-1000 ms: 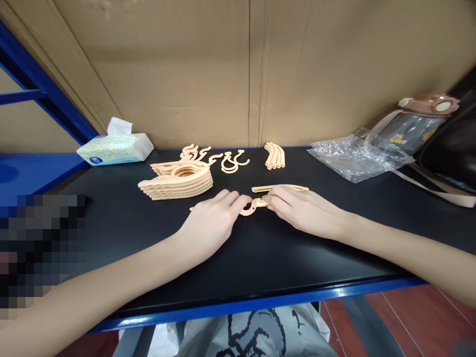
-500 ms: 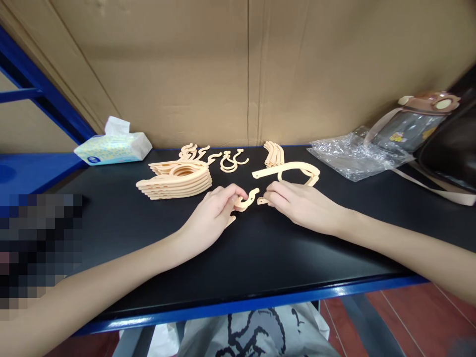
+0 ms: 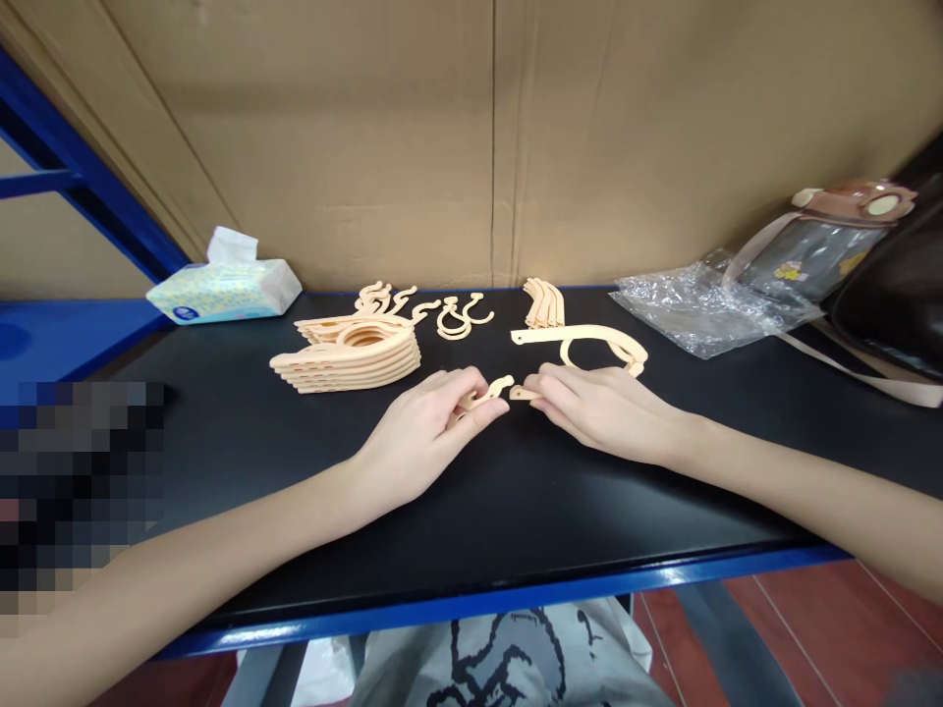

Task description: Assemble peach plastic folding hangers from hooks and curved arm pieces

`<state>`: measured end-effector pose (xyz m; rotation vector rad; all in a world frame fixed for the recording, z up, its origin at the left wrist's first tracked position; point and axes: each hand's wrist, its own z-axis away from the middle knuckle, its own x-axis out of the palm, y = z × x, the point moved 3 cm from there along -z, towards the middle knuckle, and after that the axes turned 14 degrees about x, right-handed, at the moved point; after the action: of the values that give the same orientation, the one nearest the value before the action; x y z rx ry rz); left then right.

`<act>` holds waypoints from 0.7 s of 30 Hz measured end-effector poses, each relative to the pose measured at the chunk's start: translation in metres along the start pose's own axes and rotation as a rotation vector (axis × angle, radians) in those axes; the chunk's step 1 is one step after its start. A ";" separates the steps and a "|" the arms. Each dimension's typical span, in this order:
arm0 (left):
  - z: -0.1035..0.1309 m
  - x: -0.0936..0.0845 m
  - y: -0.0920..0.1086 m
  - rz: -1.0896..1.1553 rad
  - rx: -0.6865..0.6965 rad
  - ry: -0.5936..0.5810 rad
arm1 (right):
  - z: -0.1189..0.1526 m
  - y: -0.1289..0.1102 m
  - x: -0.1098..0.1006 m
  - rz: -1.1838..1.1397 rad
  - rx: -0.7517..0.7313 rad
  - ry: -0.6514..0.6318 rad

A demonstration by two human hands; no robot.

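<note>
My left hand (image 3: 416, 427) is closed on a small beige plastic hanger hook (image 3: 496, 389), its end sticking out past the thumb and forefinger. Close by on the right, my right hand (image 3: 608, 407) grips a beige folding hanger frame (image 3: 571, 336). One arm of that frame rises above the hand, and a holed end (image 3: 520, 393) pokes out at the fingertips. A narrow gap separates this end from the hook. Behind my left hand lies a stack of beige hanger parts (image 3: 346, 373). Loose hooks (image 3: 464, 319) and a row of curved arms (image 3: 543, 304) lie farther back.
A tissue pack (image 3: 225, 293) sits at the back left. Toward the right are a crumpled clear plastic bag (image 3: 711, 304), a bottle with a strap (image 3: 803, 257) and a black bag (image 3: 903, 304). Cardboard (image 3: 331, 147) walls the back of the black table (image 3: 471, 520).
My left thumb has stretched forward along the hook, and the hook has turned in my fingers. The hanger frame in my right hand has shifted slightly to the right.
</note>
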<state>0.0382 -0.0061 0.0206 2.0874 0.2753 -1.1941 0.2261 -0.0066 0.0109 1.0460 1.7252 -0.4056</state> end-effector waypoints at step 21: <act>0.003 0.003 0.002 -0.014 0.171 -0.103 | 0.005 -0.007 -0.013 -0.081 -0.128 0.227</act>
<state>0.0391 -0.0097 0.0181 2.1632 0.1445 -1.3710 0.2246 -0.0199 0.0190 0.9612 1.9734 -0.2293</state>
